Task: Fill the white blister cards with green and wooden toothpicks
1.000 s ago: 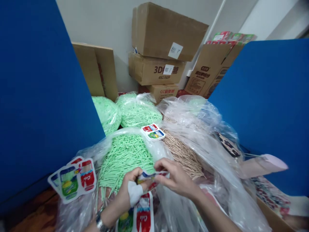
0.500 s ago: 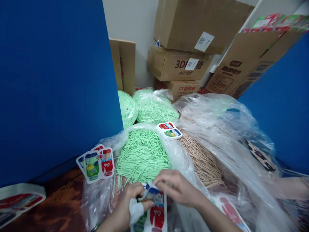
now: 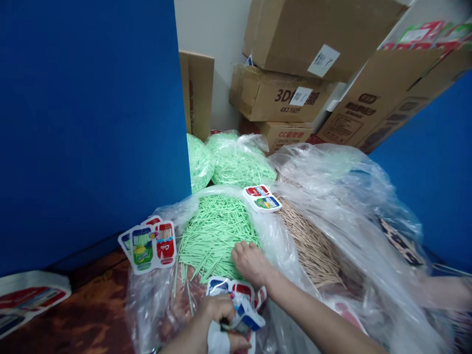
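My left hand (image 3: 216, 314), with a white wrap (image 3: 217, 339) around one finger, grips a printed plastic pouch (image 3: 245, 314) in blue, red and white at the bottom of the view. The pouch's top is folded outward. My right hand (image 3: 252, 265) rests on the near right side of a heap of thin green sticks (image 3: 217, 231). Its fingers are curled down into the sticks, and the fingertips are hidden. A clear plastic bag (image 3: 269, 221) surrounds the heap.
Brown sticks (image 3: 309, 241) lie in clear plastic to the right. Printed pouches (image 3: 147, 246) rest at the left, another pouch (image 3: 261, 198) behind the heap. Cardboard boxes (image 3: 283, 93) are stacked at the back. A blue panel (image 3: 92, 123) stands left; another person's forearm (image 3: 446, 292) shows right.
My right hand has left the pouch and moved up onto the green sticks. My left hand has moved slightly right and down with the pouch, whose top now stands folded outward.
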`<state>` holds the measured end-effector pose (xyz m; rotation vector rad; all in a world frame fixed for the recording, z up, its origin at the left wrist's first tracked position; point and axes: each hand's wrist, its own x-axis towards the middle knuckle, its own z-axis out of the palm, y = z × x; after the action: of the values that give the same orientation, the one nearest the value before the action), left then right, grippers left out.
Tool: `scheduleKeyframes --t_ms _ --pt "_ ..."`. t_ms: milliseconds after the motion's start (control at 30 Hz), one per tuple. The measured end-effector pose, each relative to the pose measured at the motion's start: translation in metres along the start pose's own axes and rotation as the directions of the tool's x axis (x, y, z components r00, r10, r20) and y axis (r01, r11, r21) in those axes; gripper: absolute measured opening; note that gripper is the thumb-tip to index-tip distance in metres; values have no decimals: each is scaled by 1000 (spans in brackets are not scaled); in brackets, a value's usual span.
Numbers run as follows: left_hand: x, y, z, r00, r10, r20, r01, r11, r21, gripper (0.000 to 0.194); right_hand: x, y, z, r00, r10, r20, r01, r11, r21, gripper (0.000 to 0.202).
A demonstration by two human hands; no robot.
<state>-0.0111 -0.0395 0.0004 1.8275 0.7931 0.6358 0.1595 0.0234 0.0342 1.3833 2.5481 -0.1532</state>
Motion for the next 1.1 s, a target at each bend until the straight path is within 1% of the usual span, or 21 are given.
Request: scheduleKeyframes --t_ms 33,133,233,300,400,500,567,633,667,700,767,800,833,867,900,933,967,1000,1033,1100 --pt "-3 2 -1 1000 -6 -28 6 1000 9 56 1 1 1 1000 -3 -2 3 1000 -2 20" --pt "-7 7 -4 998 -28 -60 29 1000 10 53 4 7 6 1000 11 -2 -11 1000 10 19" --pt "-7 16 -9 994 -93 -52 90 995 -52 50 8 14 7 999 46 -9 -46 997 57 16" --pt "-5 23 -13 989 -133 -57 126 986 -107 48 9 18 4 997 72 -26 -69 991 111 15" --pt "-2 33 -19 982 -183 -54 173 972 -156 42 8 24 -7 991 117 -66 -100 970 220 16" --pt "2 39 -23 967 -249 -46 238 957 -167 36 5 29 -17 982 155 -107 -109 931 348 17" --pt "4 41 -25 967 -247 -58 235 958 -167 33 4 33 -21 972 179 -149 -85 869 487 19" --pt "7 44 -26 975 -209 -77 196 970 -145 32 4 36 -23 957 211 -198 -37 769 638 20" --pt "8 45 -27 977 -193 -87 181 975 -129 32 4 37 -23 947 236 -219 -7 695 719 21" --pt "9 46 -28 977 -188 -98 177 978 -111 33 5 38 -24 935 267 -233 27 601 799 23" --pt "11 47 -30 970 -194 -146 185 980 -71 36 5 37 -29 905 351 -239 102 367 925 27" --pt "12 47 -32 966 -191 -176 185 981 -50 38 5 35 -34 885 404 -232 158 207 965 29" --pt "13 46 -34 961 -179 -211 177 984 -26 40 4 33 -41 865 452 -218 223 43 974 31" --pt "14 44 -36 956 -156 -248 162 987 6 41 2 30 -49 847 489 -208 288 -93 953 32" --pt "16 42 -38 952 -125 -278 143 989 44 42 -1 27 -58 831 517 -204 350 -202 915 33" --pt "17 40 -40 949 -90 -302 122 989 86 41 -4 23 -68 818 537 -209 405 -278 871 32" --pt "19 38 -42 947 -55 -317 101 986 130 40 -8 19 -77 802 553 -225 453 -319 832 31" --pt "21 37 -44 943 -21 -332 82 982 171 39 -12 14 -86 785 568 -248 493 -331 805 29" --pt "23 37 -45 940 13 -341 61 977 207 39 -16 9 -94 764 583 -276 529 -321 786 27" --pt "28 38 -47 933 73 -351 22 966 259 38 -24 -1 -104 726 600 -336 579 -269 770 23"
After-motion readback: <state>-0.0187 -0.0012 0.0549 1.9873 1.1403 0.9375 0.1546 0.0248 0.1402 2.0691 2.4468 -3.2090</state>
